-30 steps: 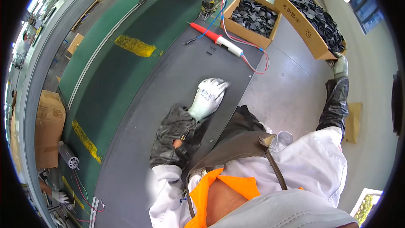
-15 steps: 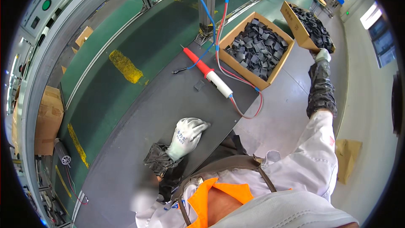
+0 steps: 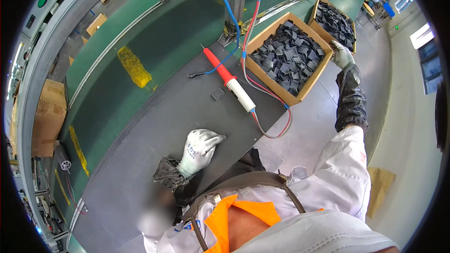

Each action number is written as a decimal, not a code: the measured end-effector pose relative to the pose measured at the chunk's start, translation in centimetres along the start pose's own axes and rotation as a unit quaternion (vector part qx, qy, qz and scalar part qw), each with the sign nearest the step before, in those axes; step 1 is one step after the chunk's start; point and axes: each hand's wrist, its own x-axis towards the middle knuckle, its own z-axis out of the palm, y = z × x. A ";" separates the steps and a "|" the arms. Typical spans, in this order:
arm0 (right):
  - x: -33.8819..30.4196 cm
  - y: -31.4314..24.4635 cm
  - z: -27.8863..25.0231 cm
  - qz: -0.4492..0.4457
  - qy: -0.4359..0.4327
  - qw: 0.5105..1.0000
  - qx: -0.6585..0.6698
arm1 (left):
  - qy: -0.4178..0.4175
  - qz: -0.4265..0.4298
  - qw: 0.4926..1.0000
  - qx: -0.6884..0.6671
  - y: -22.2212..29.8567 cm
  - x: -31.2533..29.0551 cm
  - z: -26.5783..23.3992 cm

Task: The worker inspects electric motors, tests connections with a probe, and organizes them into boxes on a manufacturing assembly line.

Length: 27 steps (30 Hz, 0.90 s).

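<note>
My right hand (image 3: 343, 55), in a pale glove, grips the near end of a cardboard box (image 3: 320, 29) filled with small dark flat pieces (image 3: 334, 21). This box sits directly behind a second cardboard box (image 3: 305, 94), also full of such pieces (image 3: 287, 54). My left hand (image 3: 200, 151), gloved in white, rests on the dark tabletop (image 3: 140, 159) with its fingers curled together; no object shows in it. Beyond it lie one loose dark piece (image 3: 218, 94) and a red-and-white probe-like tool (image 3: 229, 79).
Red and grey cables (image 3: 259, 84) run from the tool past the second box. A blue cable (image 3: 229, 11) hangs by a metal post (image 3: 235, 4). Left of the table stretches a green surface (image 3: 164, 33) bordered by a metal frame (image 3: 61, 23). Brown cartons (image 3: 49, 117) stand at far left.
The box in my right hand has come left and levelled out, closer against the second box. My left hand stays on the table while the view shifts slightly.
</note>
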 end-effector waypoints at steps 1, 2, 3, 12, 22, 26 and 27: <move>-1.1 -1.3 -1.5 -0.001 0.012 1.000 -0.001 | -0.004 0.007 1.000 -0.009 0.0 0.9 0.2; -1.8 -2.1 -3.5 -0.048 0.102 0.991 -0.065 | -0.002 0.014 1.000 -0.017 0.0 1.6 0.2; -2.0 -2.7 -6.0 -0.093 0.189 0.969 -0.129 | 0.000 0.020 1.000 -0.024 -0.1 2.2 0.3; 4.4 -3.7 -9.1 -0.122 0.293 0.924 -0.214 | -0.018 -0.025 0.999 -0.012 -0.5 5.5 0.1; 10.6 -2.7 -3.9 -0.145 0.266 0.657 -0.690 | -0.018 -0.037 0.998 -0.037 -0.9 7.8 0.1; 12.3 -5.4 -6.1 -0.150 0.251 0.631 -0.719 | 0.009 -0.033 0.998 -0.048 -2.4 10.2 1.6; 12.7 -5.5 -6.8 -0.165 0.262 0.602 -0.736 | 0.011 -0.040 0.998 -0.051 -2.6 10.8 2.0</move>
